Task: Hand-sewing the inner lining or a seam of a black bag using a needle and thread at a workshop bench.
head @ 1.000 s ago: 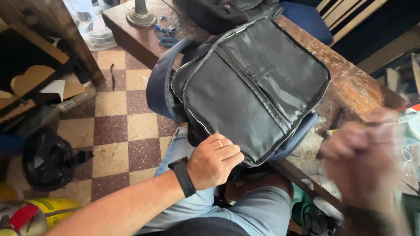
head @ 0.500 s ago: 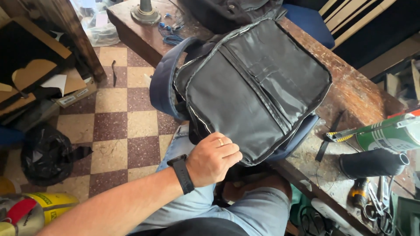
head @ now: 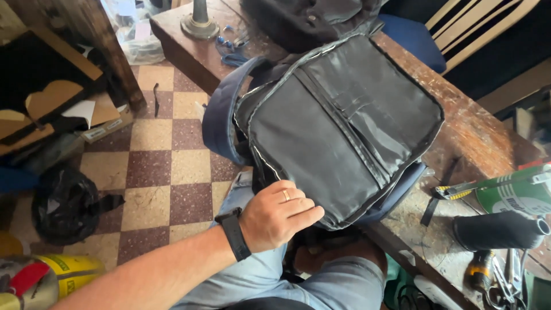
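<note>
A black bag [head: 338, 132] with blue trim lies opened flat on a worn wooden table [head: 476, 132], its inner pockets facing up and its near corner hanging over the table's edge. My left hand [head: 278, 215], with a black wristwatch and a ring, grips that near corner, fingers laid over the edge. My right hand is out of view. My knees in light blue jeans show below the bag.
To the right on the table lie a green can [head: 511, 195], a black cylinder [head: 499, 229], a yellow-black knife [head: 453, 189] and small tools. Another dark bag [head: 304, 20] and a metal stand [head: 199, 20] sit at the far end. A black plastic sack [head: 60, 204] rests on the checkered floor.
My right hand, blurred at the right edge a second ago, has left the view. The left hand stays on the bag's corner. The view has shifted slightly, showing the can and tools.
</note>
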